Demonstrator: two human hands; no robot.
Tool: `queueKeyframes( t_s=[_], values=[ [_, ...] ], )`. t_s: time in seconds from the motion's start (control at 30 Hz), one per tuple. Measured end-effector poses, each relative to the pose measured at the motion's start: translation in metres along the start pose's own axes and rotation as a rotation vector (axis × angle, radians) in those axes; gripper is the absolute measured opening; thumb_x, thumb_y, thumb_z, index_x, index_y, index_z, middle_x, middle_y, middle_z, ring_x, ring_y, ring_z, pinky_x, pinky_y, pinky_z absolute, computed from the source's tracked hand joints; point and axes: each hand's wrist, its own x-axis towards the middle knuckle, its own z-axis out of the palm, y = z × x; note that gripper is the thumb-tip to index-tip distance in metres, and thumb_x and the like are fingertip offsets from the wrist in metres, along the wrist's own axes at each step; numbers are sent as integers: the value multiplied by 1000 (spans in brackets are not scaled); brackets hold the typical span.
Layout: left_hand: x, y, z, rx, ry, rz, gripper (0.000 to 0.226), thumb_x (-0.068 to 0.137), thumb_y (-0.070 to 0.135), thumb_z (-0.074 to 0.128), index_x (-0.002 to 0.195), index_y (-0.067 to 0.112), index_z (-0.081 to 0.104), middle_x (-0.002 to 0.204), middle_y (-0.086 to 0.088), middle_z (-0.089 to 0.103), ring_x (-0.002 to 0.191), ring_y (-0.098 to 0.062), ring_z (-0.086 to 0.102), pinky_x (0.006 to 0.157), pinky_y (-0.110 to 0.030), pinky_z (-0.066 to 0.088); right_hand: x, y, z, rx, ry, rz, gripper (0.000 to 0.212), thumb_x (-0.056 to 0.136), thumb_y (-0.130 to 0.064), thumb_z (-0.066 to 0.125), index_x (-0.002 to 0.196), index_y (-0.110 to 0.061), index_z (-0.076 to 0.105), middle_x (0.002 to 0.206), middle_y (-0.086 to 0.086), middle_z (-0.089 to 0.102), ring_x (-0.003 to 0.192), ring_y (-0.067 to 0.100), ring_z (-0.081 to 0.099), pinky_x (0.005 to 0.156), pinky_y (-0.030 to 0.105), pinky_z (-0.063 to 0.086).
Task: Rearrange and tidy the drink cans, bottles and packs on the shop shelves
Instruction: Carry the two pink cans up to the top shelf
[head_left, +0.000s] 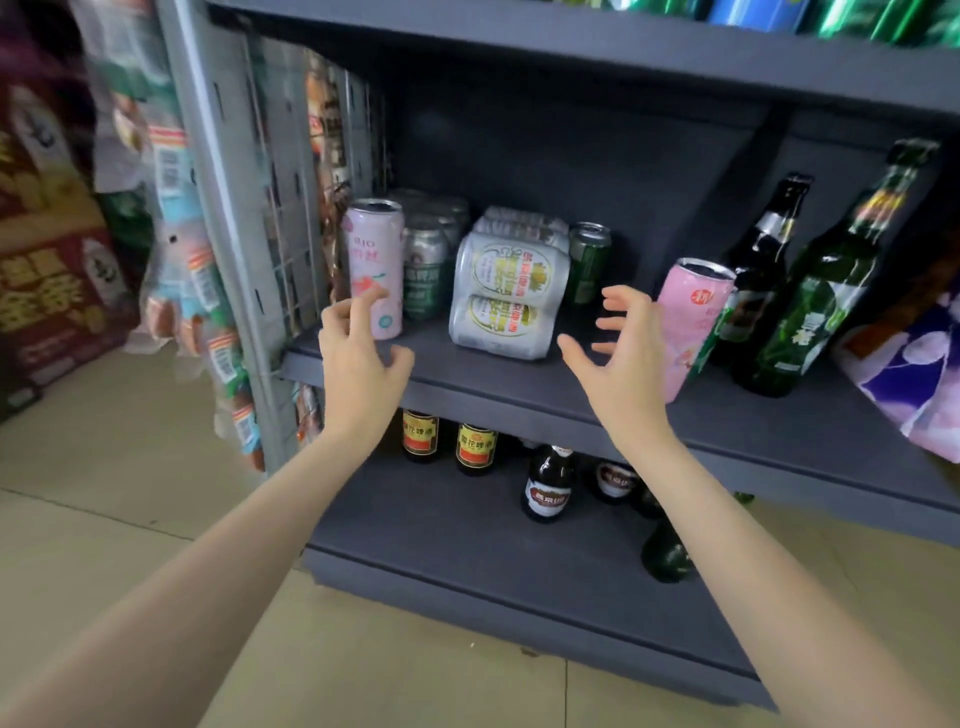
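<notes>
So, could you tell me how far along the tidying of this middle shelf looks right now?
Early to midway, I'd judge. Done: the green cans stand grouped behind the left pink can. In hand: nothing yet; the left hand and right hand hover open either side of the shrink-wrapped can pack. Left: the second pink can stands apart among the bottles, and a lone green can sits behind the pack.

1. A shrink-wrapped pack of silver cans is sitting in front of you on the middle shelf.
2. A tall pink can is standing upright at the left, with green cans just beside it.
3. Another pink can is leaning at the right, beside dark bottles.
4. Brown bottles are standing on the lower shelf.
</notes>
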Motion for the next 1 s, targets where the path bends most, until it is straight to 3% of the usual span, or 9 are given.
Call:
queueKeyframes(
  t_s=[0.1,0.23,0.4,0.5,0.6,0.73,0.8,0.9,1.0],
  values=[
    [32,-12,2,-89,9,-218,78,76,9,70,141,14,27,138,-16,32,124,-25,35,100,-29,33,10,-1,12,-15,-44,-30,56,79,-15,72,126,-8,42,121,6,40,97,11,48,77,18,45],
    [65,-25,19,-131,-148,-395,104,74,20,77,147,19,4,145,-13,34,130,-31,37,107,-43,34,10,1,25,-25,-81,-31,58,78,-14,72,127,-8,41,120,3,37,99,11,47,83,26,48],
    [78,-27,36,-109,-62,-444,91,74,12,74,145,19,19,136,-12,40,125,-31,41,103,-42,39,2,10,11,-74,-121,-70,59,78,-11,71,128,-11,40,118,-4,33,99,7,45,81,15,43],
    [64,-23,30,-41,2,-392,82,70,18,78,137,15,32,129,-15,43,119,-33,44,98,-44,40,-7,23,-8,-109,-123,-27,56,80,-11,69,128,-11,40,119,-4,35,101,8,45,79,11,42],
    [26,-10,23,-110,104,-238,78,66,22,79,131,14,38,121,-15,44,111,-31,45,94,-42,41,-17,34,-31,-89,-26,31,52,81,-7,68,125,-8,42,115,-1,37,98,15,49,79,24,48],
    [-11,13,26,-335,-29,-81,73,60,32,76,118,34,33,119,-6,45,109,-19,50,89,-37,48,-15,44,-62,-115,210,27,57,76,-3,69,126,-7,42,118,4,36,102,14,47,90,35,46],
    [-14,29,36,-370,-118,-57,74,58,36,75,118,38,30,120,-4,46,110,-17,50,88,-34,49,1,47,-71,-121,185,66,72,74,-8,72,136,-19,36,123,2,32,115,20,43,100,36,41],
    [-17,47,55,-395,-188,-47,75,56,41,73,118,37,31,118,-2,48,109,-17,51,87,-34,49,22,50,-66,-113,51,122,78,72,-12,75,138,-24,34,128,8,33,120,21,39,103,27,33],
    [-13,61,66,-403,-305,-61,73,61,32,79,118,34,33,112,5,53,100,-5,55,81,-22,47,30,44,-58,-70,193,140,55,72,-11,74,115,-16,41,114,8,44,98,18,46,82,11,35]
  ],
)
